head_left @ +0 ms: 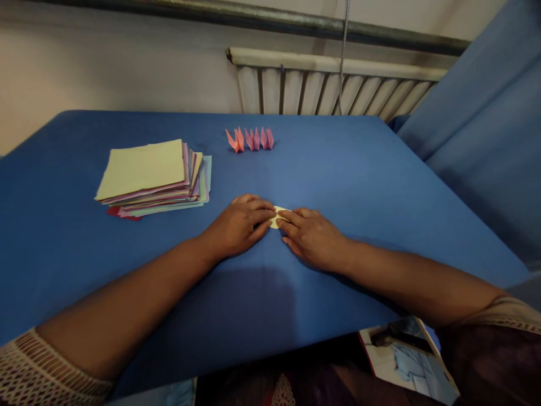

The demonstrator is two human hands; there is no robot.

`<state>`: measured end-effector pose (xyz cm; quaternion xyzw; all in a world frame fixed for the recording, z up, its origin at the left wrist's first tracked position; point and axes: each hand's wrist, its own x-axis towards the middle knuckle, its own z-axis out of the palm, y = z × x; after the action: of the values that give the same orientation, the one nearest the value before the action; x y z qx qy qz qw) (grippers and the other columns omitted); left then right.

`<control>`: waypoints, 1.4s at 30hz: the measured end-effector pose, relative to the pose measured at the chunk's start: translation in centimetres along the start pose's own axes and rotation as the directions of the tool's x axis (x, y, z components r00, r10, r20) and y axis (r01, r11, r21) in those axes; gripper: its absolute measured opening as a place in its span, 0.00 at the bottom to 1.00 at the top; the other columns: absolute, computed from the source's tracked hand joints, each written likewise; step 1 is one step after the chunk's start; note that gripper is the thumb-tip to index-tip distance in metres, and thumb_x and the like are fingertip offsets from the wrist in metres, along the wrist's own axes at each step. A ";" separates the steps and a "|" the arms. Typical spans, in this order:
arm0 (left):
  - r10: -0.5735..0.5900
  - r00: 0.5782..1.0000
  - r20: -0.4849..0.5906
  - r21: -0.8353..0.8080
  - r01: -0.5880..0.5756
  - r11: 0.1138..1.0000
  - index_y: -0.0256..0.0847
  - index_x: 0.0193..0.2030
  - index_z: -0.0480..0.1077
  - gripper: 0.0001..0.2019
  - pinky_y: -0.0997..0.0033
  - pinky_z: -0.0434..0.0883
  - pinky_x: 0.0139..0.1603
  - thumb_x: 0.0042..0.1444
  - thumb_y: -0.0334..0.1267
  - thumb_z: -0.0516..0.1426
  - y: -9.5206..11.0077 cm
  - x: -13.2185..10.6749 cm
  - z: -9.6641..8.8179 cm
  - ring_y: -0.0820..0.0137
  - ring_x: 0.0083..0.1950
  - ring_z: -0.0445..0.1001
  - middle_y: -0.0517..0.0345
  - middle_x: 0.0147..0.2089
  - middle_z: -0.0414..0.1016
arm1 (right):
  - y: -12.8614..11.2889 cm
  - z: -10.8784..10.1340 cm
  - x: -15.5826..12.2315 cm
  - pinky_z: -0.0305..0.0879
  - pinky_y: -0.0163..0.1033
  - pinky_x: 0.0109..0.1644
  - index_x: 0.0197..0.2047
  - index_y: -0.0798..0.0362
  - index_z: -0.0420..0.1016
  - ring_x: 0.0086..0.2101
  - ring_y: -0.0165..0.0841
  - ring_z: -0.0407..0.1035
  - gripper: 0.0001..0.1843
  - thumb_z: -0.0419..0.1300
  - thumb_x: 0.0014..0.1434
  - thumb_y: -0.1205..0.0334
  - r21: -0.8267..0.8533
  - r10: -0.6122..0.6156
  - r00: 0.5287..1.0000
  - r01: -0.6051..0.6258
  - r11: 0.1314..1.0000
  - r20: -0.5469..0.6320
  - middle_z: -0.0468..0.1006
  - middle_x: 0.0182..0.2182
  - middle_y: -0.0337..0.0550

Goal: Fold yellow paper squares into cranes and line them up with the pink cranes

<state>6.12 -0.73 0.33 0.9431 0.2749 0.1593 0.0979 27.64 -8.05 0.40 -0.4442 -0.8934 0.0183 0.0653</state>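
Paper (yel.); LH, RH atop

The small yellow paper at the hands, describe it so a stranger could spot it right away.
Find the blue table, then the spot where the left hand and right hand nearly meet. There, partly covered by both, lies the small yellow paper, far smaller than the yellow sheet topping the stack of paper.
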 end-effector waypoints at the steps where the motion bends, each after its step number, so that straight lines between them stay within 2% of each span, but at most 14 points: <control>1: 0.014 1.000 0.022 -0.002 -0.013 1.000 0.43 0.52 0.76 0.14 0.57 0.65 0.57 0.65 0.39 0.52 0.0 0.0 0.0 0.61 0.54 0.71 0.52 0.53 0.77 | 0.1 0.0 0.0 0.64 0.51 0.53 0.62 0.57 0.67 0.53 0.45 0.64 0.22 0.49 0.69 0.59 0.003 0.003 1.000 -0.003 1.000 -0.002 0.68 0.62 0.50; 5: 0.032 0.998 0.052 0.045 -0.034 0.998 0.45 0.48 0.77 0.12 0.59 0.64 0.55 0.66 0.40 0.53 -0.1 0.3 0.0 0.63 0.51 0.72 0.55 0.51 0.79 | 0.7 0.1 0.3 0.64 0.49 0.52 0.60 0.54 0.70 0.50 0.42 0.65 0.20 0.47 0.70 0.60 0.034 0.015 1.000 -0.015 0.999 -0.010 0.71 0.60 0.49; 8: 0.068 0.996 0.053 0.158 -0.075 0.985 0.45 0.46 0.77 0.11 0.57 0.62 0.53 0.65 0.39 0.54 0.0 0.6 -0.3 0.62 0.49 0.72 0.56 0.48 0.80 | 1.4 0.3 0.9 0.63 0.46 0.50 0.57 0.53 0.73 0.47 0.40 0.66 0.19 0.47 0.71 0.60 0.070 0.020 1.000 -0.020 0.997 -0.007 0.75 0.55 0.48; 13: 0.180 0.978 0.109 0.381 -0.208 0.901 0.41 0.46 0.75 0.10 0.59 0.62 0.47 0.66 0.36 0.53 1.0 0.7 -0.7 0.63 0.44 0.73 0.54 0.43 0.81 | 2.1 0.2 1.8 0.59 0.45 0.48 0.54 0.54 0.75 0.45 0.40 0.67 0.17 0.50 0.70 0.59 0.089 0.046 0.999 -0.046 0.995 -0.003 0.77 0.50 0.47; 18: 0.189 0.973 0.132 0.441 -0.228 0.868 0.39 0.41 0.75 0.10 0.62 0.62 0.44 0.65 0.32 0.51 1.6 0.8 -0.4 0.66 0.37 0.72 0.55 0.36 0.79 | 2.2 0.0 2.1 0.55 0.44 0.47 0.47 0.52 0.78 0.43 0.38 0.66 0.15 0.51 0.70 0.58 0.098 0.044 0.999 -0.041 0.994 -0.032 0.78 0.46 0.45; 24: 0.065 0.994 0.088 0.380 -0.094 0.920 0.38 0.36 0.74 0.09 0.63 0.63 0.41 0.63 0.34 0.52 1.8 0.9 -0.4 0.66 0.35 0.72 0.53 0.34 0.77 | 2.5 0.4 2.4 0.53 0.43 0.46 0.45 0.52 0.77 0.41 0.37 0.65 0.13 0.52 0.69 0.60 0.094 0.035 0.997 -0.029 0.995 -0.064 0.79 0.43 0.45; 27: 0.006 0.994 0.113 0.331 -0.043 0.943 0.39 0.39 0.74 0.09 0.63 0.64 0.43 0.63 0.37 0.53 1.9 0.9 -0.6 0.65 0.38 0.72 0.53 0.37 0.78 | 2.5 0.6 2.5 0.52 0.43 0.45 0.44 0.52 0.78 0.40 0.37 0.65 0.14 0.50 0.70 0.61 0.060 0.043 0.997 -0.038 0.997 -0.071 0.79 0.42 0.46; 30: -0.015 0.994 0.107 0.246 -0.012 0.969 0.40 0.43 0.74 0.10 0.63 0.65 0.46 0.64 0.39 0.52 1.4 0.9 -0.4 0.64 0.42 0.72 0.53 0.40 0.78 | 2.4 0.8 2.6 0.53 0.43 0.45 0.43 0.53 0.77 0.40 0.37 0.65 0.14 0.50 0.70 0.62 0.053 0.057 0.995 -0.053 0.997 -0.081 0.78 0.41 0.47; 33: -0.059 0.996 0.063 0.095 0.053 0.994 0.39 0.41 0.75 0.12 0.64 0.66 0.46 0.65 0.38 0.50 0.7 1.1 0.1 0.65 0.42 0.73 0.52 0.40 0.77 | 2.5 1.1 2.8 0.56 0.43 0.46 0.42 0.54 0.76 0.40 0.36 0.65 0.14 0.49 0.70 0.62 0.101 0.090 0.991 -0.080 0.992 -0.100 0.78 0.40 0.48; 37: -0.211 0.977 0.036 -0.115 0.214 0.970 0.38 0.39 0.74 0.12 0.67 0.67 0.42 0.63 0.40 0.51 0.2 1.6 0.5 0.67 0.39 0.72 0.54 0.37 0.76 | 3.0 1.7 3.1 0.60 0.40 0.48 0.42 0.56 0.75 0.39 0.35 0.67 0.12 0.50 0.69 0.64 0.240 0.126 0.980 -0.087 0.967 -0.151 0.78 0.39 0.47; 42: -0.341 0.940 0.023 -0.120 0.341 0.932 0.39 0.37 0.73 0.11 0.66 0.66 0.40 0.61 0.40 0.52 0.5 1.8 0.4 0.66 0.37 0.72 0.55 0.35 0.75 | 3.4 2.5 3.4 0.62 0.39 0.46 0.39 0.54 0.73 0.38 0.34 0.68 0.07 0.53 0.66 0.66 0.344 0.182 0.963 -0.105 0.933 -0.200 0.76 0.37 0.44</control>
<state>7.95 -0.21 0.54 0.8734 0.4242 0.1558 0.1817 28.03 -3.24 -2.01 -0.4905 -0.8291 0.1213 0.2395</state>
